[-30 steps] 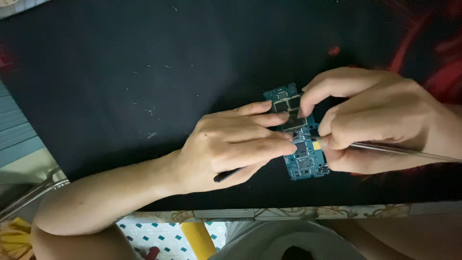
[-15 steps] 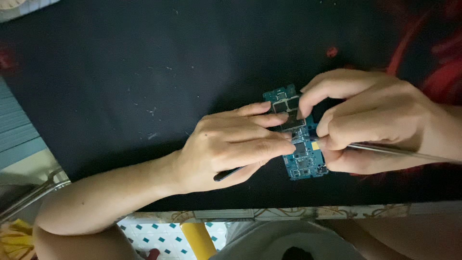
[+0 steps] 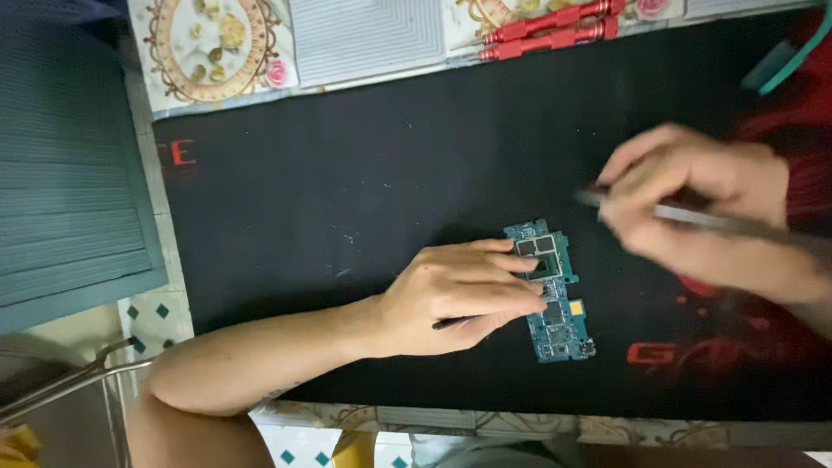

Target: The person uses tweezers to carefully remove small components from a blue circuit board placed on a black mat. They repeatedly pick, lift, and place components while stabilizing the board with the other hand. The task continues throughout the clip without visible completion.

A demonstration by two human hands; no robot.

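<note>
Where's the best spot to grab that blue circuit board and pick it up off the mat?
Pinch the circuit board by its long edges near the lower end, coming from the right. It lies flat on the black mat, and the left hand already covers its left side.

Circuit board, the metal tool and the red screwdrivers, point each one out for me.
circuit board (image 3: pixel 555 325), head view, bare lower half.
metal tool (image 3: pixel 693 217), head view, blurred shaft in the right hand (image 3: pixel 702 208).
red screwdrivers (image 3: pixel 555 26), head view, middle of the handles.
</note>
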